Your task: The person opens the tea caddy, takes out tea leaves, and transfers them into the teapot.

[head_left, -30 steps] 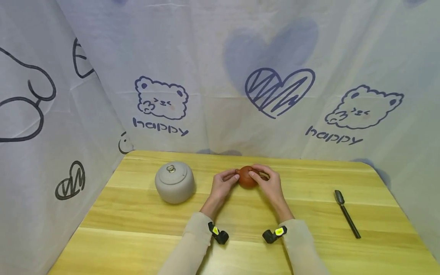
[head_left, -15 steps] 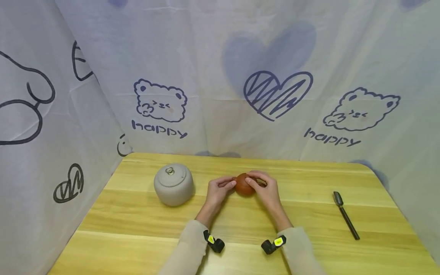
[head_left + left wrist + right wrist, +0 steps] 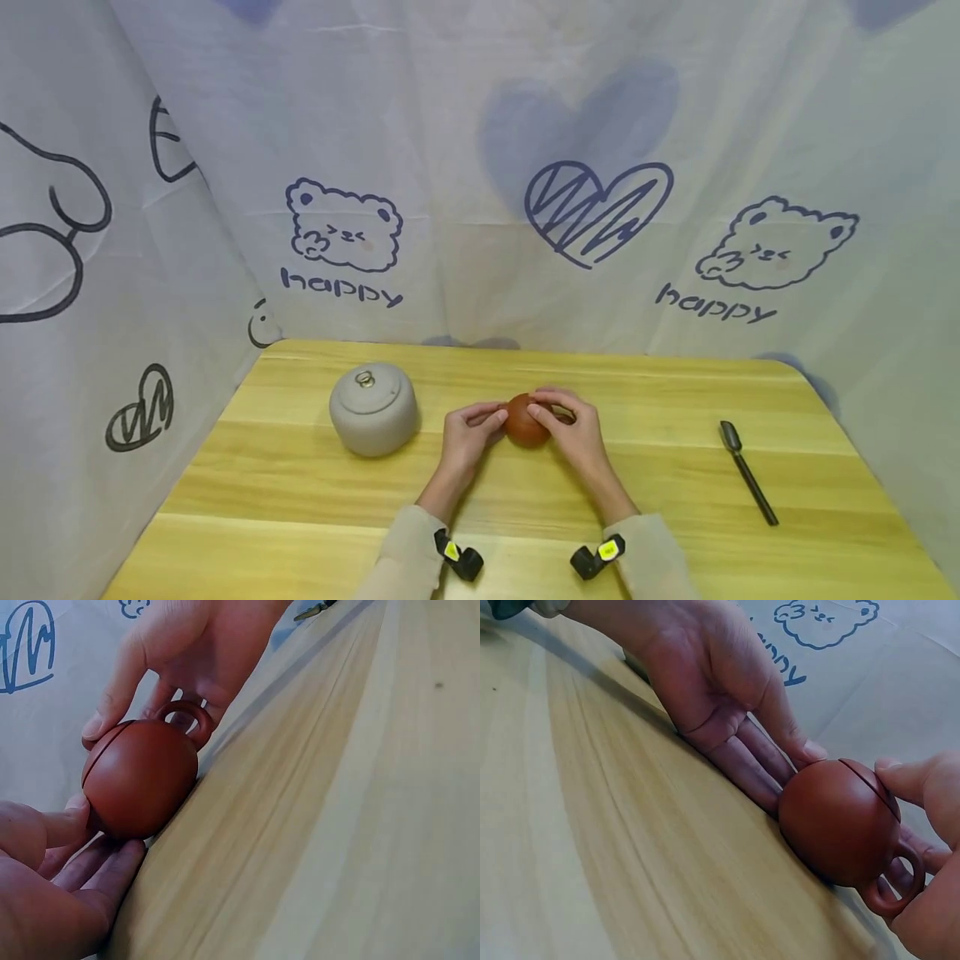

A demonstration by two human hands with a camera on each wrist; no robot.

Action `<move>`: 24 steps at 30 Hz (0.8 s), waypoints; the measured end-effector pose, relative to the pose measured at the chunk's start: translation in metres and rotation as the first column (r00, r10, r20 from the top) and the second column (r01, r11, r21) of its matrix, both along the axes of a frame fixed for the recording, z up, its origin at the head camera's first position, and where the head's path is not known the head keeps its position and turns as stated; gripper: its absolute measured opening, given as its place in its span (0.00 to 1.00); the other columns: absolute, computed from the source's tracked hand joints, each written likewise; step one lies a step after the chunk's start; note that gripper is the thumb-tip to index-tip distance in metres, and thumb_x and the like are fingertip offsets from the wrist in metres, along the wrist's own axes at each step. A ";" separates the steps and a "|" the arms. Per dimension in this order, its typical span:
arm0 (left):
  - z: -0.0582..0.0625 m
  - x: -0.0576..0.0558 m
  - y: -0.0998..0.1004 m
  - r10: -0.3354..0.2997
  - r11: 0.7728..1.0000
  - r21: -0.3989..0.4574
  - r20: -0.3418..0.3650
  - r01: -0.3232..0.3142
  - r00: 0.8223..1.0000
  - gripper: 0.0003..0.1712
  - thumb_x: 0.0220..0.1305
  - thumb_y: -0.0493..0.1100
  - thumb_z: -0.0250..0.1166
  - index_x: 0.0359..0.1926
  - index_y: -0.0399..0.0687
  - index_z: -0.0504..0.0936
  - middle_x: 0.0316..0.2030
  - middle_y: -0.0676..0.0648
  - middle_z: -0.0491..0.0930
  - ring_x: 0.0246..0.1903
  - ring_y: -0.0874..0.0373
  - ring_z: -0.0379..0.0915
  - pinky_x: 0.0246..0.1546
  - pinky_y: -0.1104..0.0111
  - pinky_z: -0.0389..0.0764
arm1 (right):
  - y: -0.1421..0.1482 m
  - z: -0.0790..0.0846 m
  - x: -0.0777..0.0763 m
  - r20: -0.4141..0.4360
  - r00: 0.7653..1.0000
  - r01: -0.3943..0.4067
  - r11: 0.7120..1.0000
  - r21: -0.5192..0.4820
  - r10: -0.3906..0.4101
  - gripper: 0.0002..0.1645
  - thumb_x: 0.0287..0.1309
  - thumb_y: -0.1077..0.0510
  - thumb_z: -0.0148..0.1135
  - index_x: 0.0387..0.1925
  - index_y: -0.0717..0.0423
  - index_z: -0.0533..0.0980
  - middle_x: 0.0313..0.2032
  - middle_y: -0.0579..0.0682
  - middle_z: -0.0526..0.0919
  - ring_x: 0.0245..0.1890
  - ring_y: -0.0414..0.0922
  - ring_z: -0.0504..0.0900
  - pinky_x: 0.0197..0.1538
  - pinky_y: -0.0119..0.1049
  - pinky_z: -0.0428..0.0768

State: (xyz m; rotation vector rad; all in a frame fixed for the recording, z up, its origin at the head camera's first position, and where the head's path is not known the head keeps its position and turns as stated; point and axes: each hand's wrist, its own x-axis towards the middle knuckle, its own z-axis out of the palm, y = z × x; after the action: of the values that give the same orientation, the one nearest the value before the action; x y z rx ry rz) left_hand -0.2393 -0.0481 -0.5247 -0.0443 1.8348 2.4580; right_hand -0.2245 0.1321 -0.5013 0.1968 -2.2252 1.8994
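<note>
A small round reddish-brown clay teapot [image 3: 527, 427] sits low at the table's middle, between both hands. My left hand [image 3: 463, 437] holds it at the left end, thumb and fingers at the spout side; the spout itself is mostly hidden by them. From the right, my right hand [image 3: 581, 433] grips the handle side, with its thumb on top by the lid. In the left wrist view the looped handle [image 3: 202, 724] shows against the right hand's fingers. The lid's seam line is visible on the teapot body [image 3: 836, 817] in the right wrist view.
A grey lidded jar [image 3: 372, 417] with a small ring on top stands to the left. A dark slim scoop [image 3: 750, 475] lies at the right. Behind the wooden table [image 3: 300, 500] hangs a printed white cloth [image 3: 465, 167].
Both hands have drawn the teapot toward the person and slightly left, keeping hold of it. The head view has shifted a little; the jar and scoop stay put.
</note>
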 end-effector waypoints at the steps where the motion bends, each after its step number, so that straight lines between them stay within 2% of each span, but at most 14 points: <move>1: 0.001 0.000 0.000 -0.003 1.000 -0.002 0.000 0.003 1.000 0.15 0.68 0.30 0.67 0.52 0.21 0.82 0.47 0.31 0.85 0.43 0.54 0.86 0.48 0.62 0.86 | 0.000 0.000 0.000 0.007 1.000 0.000 1.000 0.001 0.000 0.14 0.64 0.63 0.70 0.49 0.68 0.85 0.57 0.64 0.81 0.61 0.57 0.78 0.60 0.45 0.81; 4: 0.002 0.002 -0.001 -0.014 1.000 -0.009 0.010 0.014 1.000 0.16 0.68 0.31 0.68 0.52 0.22 0.83 0.48 0.32 0.86 0.45 0.55 0.85 0.50 0.61 0.86 | 0.002 -0.013 -0.005 -0.001 1.000 0.011 1.000 0.007 -0.011 0.14 0.64 0.60 0.71 0.49 0.64 0.86 0.57 0.60 0.82 0.61 0.54 0.78 0.59 0.39 0.81; 6: 0.001 0.005 -0.002 -0.016 1.000 -0.009 0.027 0.016 1.000 0.16 0.68 0.31 0.68 0.53 0.22 0.83 0.48 0.33 0.85 0.45 0.54 0.85 0.51 0.60 0.85 | 0.003 -0.015 -0.002 -0.002 1.000 0.010 1.000 0.011 -0.010 0.14 0.64 0.58 0.72 0.49 0.61 0.87 0.57 0.57 0.82 0.61 0.52 0.78 0.58 0.35 0.81; 13: 0.001 0.014 -0.006 -0.005 1.000 -0.013 0.028 0.006 1.000 0.17 0.69 0.32 0.67 0.54 0.22 0.82 0.49 0.31 0.85 0.45 0.54 0.85 0.50 0.59 0.85 | -0.001 -0.019 0.003 0.006 1.000 -0.003 1.000 0.008 0.003 0.13 0.63 0.59 0.72 0.48 0.60 0.87 0.58 0.59 0.81 0.61 0.53 0.78 0.56 0.35 0.82; 16: 0.002 0.016 -0.006 -0.008 1.000 -0.009 0.032 0.008 0.999 0.17 0.68 0.32 0.68 0.54 0.22 0.82 0.49 0.31 0.85 0.45 0.53 0.85 0.50 0.60 0.85 | -0.002 -0.014 0.006 0.011 1.000 0.002 1.000 0.009 -0.003 0.12 0.64 0.61 0.71 0.47 0.62 0.87 0.58 0.61 0.81 0.61 0.54 0.78 0.55 0.36 0.82; 21: 0.001 0.015 -0.005 -0.019 1.000 0.005 0.031 0.019 0.999 0.17 0.68 0.31 0.67 0.53 0.21 0.82 0.49 0.30 0.84 0.46 0.49 0.85 0.50 0.59 0.85 | -0.005 0.006 0.017 -0.006 1.000 0.005 1.000 0.029 -0.005 0.12 0.64 0.65 0.70 0.48 0.68 0.85 0.57 0.66 0.81 0.60 0.59 0.79 0.54 0.40 0.83; 24: 0.001 0.013 -0.004 -0.021 1.000 0.013 0.031 0.021 0.999 0.16 0.68 0.30 0.67 0.53 0.21 0.82 0.48 0.30 0.84 0.46 0.49 0.85 0.50 0.60 0.85 | -0.004 0.008 0.018 -0.018 1.000 0.003 0.999 0.037 -0.002 0.13 0.64 0.66 0.69 0.48 0.69 0.85 0.57 0.67 0.81 0.59 0.60 0.79 0.53 0.41 0.84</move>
State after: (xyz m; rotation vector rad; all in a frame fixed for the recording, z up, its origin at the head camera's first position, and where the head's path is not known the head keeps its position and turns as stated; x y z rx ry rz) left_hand -0.2260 -0.0518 -0.5242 -0.0617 1.7983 2.4403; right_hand -0.2068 0.1284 -0.4932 0.2158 -2.2493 1.8487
